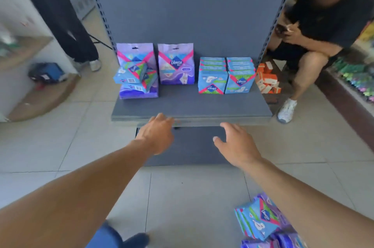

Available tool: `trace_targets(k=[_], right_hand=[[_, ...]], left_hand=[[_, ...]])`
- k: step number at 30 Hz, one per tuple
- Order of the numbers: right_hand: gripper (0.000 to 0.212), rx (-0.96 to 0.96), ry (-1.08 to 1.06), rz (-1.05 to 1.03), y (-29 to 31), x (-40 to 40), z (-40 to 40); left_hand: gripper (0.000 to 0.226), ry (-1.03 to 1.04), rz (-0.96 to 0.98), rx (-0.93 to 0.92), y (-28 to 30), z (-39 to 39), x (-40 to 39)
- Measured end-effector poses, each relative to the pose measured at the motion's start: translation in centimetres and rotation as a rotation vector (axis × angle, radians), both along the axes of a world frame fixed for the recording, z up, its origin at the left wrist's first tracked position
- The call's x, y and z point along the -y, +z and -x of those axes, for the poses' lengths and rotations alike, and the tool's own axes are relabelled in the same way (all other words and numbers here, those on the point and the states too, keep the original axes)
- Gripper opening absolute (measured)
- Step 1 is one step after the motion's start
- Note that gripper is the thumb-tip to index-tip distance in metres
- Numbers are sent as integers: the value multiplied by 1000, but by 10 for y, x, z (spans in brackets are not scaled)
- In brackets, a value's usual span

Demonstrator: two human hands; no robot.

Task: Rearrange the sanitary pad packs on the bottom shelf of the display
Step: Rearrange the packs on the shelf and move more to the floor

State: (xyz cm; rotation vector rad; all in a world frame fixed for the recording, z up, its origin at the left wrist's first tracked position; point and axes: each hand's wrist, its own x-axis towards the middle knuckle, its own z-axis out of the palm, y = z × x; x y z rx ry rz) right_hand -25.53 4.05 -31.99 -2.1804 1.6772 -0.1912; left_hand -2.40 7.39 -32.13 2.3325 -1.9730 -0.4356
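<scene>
The grey bottom shelf (190,106) carries sanitary pad packs along its back. At the left, small blue packs (131,74) lie askew on a flat purple pack (139,93), in front of an upright purple pack (135,53). Another upright purple pack (176,64) stands beside them. Two rows of blue packs (226,75) stand at the right. My left hand (156,133) and my right hand (235,142) reach out near the shelf's front edge, fingers relaxed, holding nothing. More blue and purple packs (263,221) lie on the floor at the lower right.
A person in dark clothes (315,31) crouches right of the shelf, holding a phone. Orange boxes (267,80) are piled at the shelf's right end. Another person's dark trouser legs (66,19) stand at the back left, near a blue bag (48,72).
</scene>
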Motion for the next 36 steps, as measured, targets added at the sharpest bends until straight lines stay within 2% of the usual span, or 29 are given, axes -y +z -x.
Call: trace_targets(k=[5,8,12,16,20,24,28,32,36], right_hand=[[53,190,2,-62,20,6,-80],[55,325,-78,-163,16,20,-124],[61,418,-186,-272,8,47,-177],[66,508,-246,-310,-8,83,-227],[69,524,-292,-333,-24,118,-276],[62,558,-374,-292,-36,159,-313],[62,617,-402,-334,-42,195,-335],[54,638,-376,-398,-49,210,-358],[94,675,-366,-392,-50,219,-374]], left_hand=[[46,215,72,11,11,-81,-21],[54,283,144,-50,10,-113,-16],[76,341,231,-102,8,-151,9],[81,394,264,-173,-3,-183,50],[77,450,274,-239,-16,-211,90],[64,516,281,-336,-30,-242,136],[55,659,210,-524,-40,-262,175],[41,631,135,-628,-49,-269,200],[35,616,178,-639,-60,-254,205]])
